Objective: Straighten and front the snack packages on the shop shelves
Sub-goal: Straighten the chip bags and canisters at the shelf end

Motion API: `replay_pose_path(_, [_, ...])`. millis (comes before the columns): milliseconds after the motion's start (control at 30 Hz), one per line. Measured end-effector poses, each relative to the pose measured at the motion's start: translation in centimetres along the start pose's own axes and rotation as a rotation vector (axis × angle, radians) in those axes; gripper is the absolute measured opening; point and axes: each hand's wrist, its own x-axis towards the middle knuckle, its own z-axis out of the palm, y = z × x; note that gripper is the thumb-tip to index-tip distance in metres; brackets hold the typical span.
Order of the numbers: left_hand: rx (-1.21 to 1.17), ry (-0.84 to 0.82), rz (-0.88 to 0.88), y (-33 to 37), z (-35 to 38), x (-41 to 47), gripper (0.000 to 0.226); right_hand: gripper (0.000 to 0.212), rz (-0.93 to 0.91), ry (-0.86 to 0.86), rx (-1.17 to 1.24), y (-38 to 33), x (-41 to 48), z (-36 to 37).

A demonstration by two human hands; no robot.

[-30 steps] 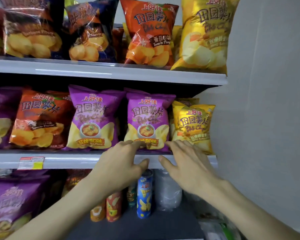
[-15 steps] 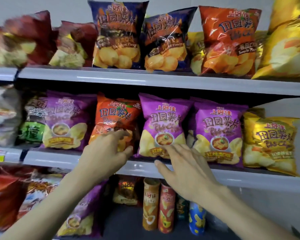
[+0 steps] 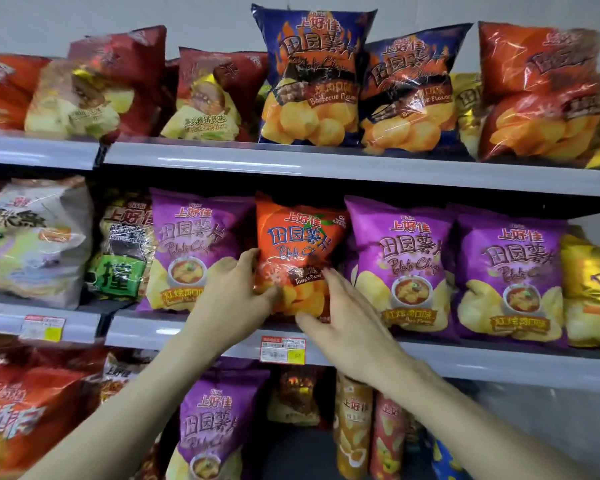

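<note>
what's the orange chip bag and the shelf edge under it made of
Orange tomato chip bag: likely thin glossy plastic film; it shows crinkles and bright glare streaks. Grey middle shelf edge: probably painted metal or plastic, smooth with a soft sheen; which one is unclear.

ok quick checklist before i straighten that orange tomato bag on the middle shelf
1. Left hand on the orange tomato bag: ok, fingers press its lower left edge.
2. Right hand on it: ok, fingers touch its lower right corner.
3. Bag upright: not ok, it leans slightly.
4. Label facing out: ok, front print shows.
5. Purple bag on its left clear: cannot tell, the left hand covers its near edge.
6. Bag seated behind the shelf lip: cannot tell, hands hide its base.
</note>
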Motion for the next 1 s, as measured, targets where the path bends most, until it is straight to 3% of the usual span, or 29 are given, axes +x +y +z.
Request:
replay_pose_path(100, [-0.088,0.192,0.002,-1.7,-0.7,0.4,0.057,0.104,0.156,0.007,0.182,-0.4,1.9,1.1])
replay_pose_path(167, [-0.061,0.412,-0.006,-3.4,-1.8,1.3,0.061,0.110,0.245,0.010,0.267,-0.8,3.0,1.6])
replay_pose_path(233, [0.010,0.530,-0.056,-5.1,-2.7,2.1,0.078,0.117,0.319,0.012,0.335,-1.3,3.9,1.9])
replay_pose_path(367, [0.035,0.456,-0.248,-7.1,-2.7,2.8,0.130,0.130,0.391,0.078,0.446,-2.0,5.1,2.7])
replay_pose_path(500, [-0.214,0.329,-0.363,-8.4,-2.5,3.2,0.151,0.134,0.392,0.123,0.506,-2.4,5.2,3.0])
replay_pose_path(600, [-0.273,0.394,-0.346,-9.1,-2.9,2.8,0.149,0.137,0.385,0.132,0.528,-2.2,5.2,3.4])
replay_pose_path(833, [-0.505,0.721,-0.269,-10.5,-4.6,1.3,0.132,0.141,0.344,0.177,0.527,-1.6,5.8,4.3])
replay_pose_path(1000, [-0.512,0.787,-0.257,-12.4,-6.4,-0.5,0.127,0.140,0.269,0.201,0.536,-3.1,6.3,5.8])
